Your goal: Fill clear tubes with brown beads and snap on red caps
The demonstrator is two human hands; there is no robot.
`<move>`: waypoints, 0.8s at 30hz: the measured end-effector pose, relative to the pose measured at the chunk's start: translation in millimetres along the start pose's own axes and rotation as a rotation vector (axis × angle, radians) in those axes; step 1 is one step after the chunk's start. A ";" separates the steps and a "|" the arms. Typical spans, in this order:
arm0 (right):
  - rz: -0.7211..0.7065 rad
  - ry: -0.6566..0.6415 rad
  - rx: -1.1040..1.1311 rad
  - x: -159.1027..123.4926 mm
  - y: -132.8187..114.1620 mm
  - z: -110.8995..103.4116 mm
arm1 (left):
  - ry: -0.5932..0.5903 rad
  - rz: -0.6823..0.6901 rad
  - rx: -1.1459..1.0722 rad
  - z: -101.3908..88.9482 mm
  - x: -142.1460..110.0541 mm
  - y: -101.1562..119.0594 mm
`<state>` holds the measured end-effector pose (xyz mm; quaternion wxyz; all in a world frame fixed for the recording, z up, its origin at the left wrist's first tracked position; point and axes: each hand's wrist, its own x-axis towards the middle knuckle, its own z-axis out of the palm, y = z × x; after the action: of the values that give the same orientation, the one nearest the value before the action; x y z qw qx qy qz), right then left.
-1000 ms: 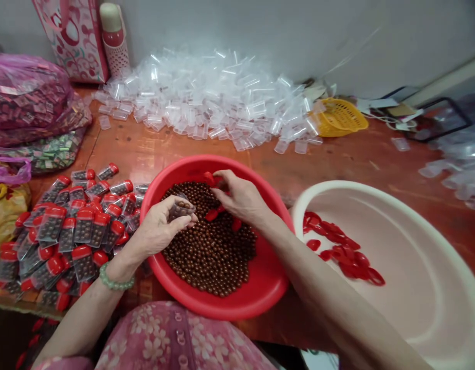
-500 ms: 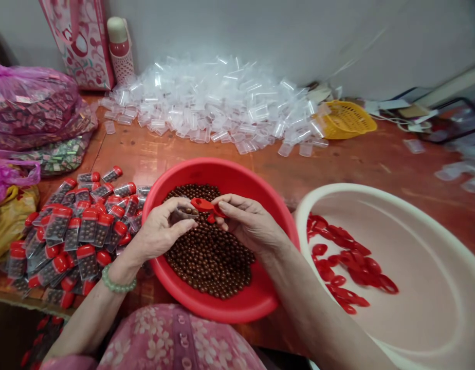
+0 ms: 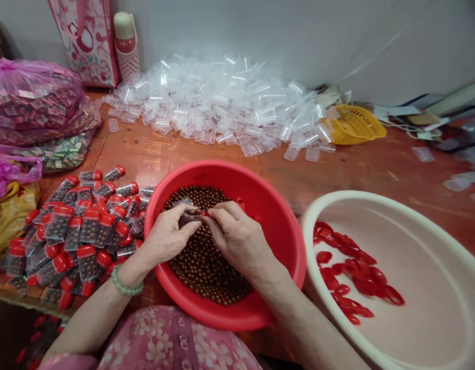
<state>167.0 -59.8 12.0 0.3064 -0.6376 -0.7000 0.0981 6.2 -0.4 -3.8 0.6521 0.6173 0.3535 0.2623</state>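
My left hand (image 3: 168, 232) is closed round a small clear plastic container (image 3: 188, 218) with brown balls in it. At the container's mouth, my right hand (image 3: 239, 237) pinches a red cap (image 3: 205, 214), mostly hidden by the fingers. Both hands meet over a red basin (image 3: 276, 303) that holds a heap of shiny brown balls (image 3: 212, 280). Several loose red caps (image 3: 241, 203) lie in the basin behind my right hand. To the left is a pile of filled, red-capped containers (image 3: 90, 226).
A cream tub (image 3: 422, 313) with red caps (image 3: 370, 275) stands on the right. Along the wall lies a heap of clear containers (image 3: 222, 103) beside a yellow basket (image 3: 357, 126). Pink plastic bags (image 3: 37, 103), a patterned bag (image 3: 89, 46) and a flask (image 3: 125, 49) stand at the back left.
My right hand has come from the basin's far side to the container in my left hand. Of the red pieces it held, one is now at the container's mouth; others lie in the basin.
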 end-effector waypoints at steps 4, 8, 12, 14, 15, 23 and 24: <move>-0.143 -0.127 0.117 0.4 0.0 -3.3 | -0.017 0.000 -0.027 -1.5 0.2 -1.5; -0.186 -0.081 0.114 0.9 9.4 -1.4 | -0.044 -0.029 -0.117 -1.9 0.2 0.8; -0.239 -0.028 0.083 2.7 14.8 0.4 | -0.061 -0.072 -0.239 -3.3 -1.1 3.1; -0.273 -0.044 0.127 4.2 15.9 -1.9 | -0.093 -0.104 -0.309 -4.9 -2.2 4.5; -0.294 -0.057 0.153 4.8 16.4 -3.7 | -0.114 -0.121 -0.353 -5.7 -2.6 5.1; -0.345 -0.096 0.130 2.3 17.1 -8.4 | -0.203 -0.196 -0.579 -8.5 -2.6 1.2; -0.349 -0.084 0.103 1.4 16.1 -7.6 | -0.207 -0.202 -0.597 -8.9 -2.8 1.0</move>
<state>184.6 -57.7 9.9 0.3217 -0.4854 -0.8061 0.1057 -2.4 3.0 -2.3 0.8594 0.3840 0.2523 0.2245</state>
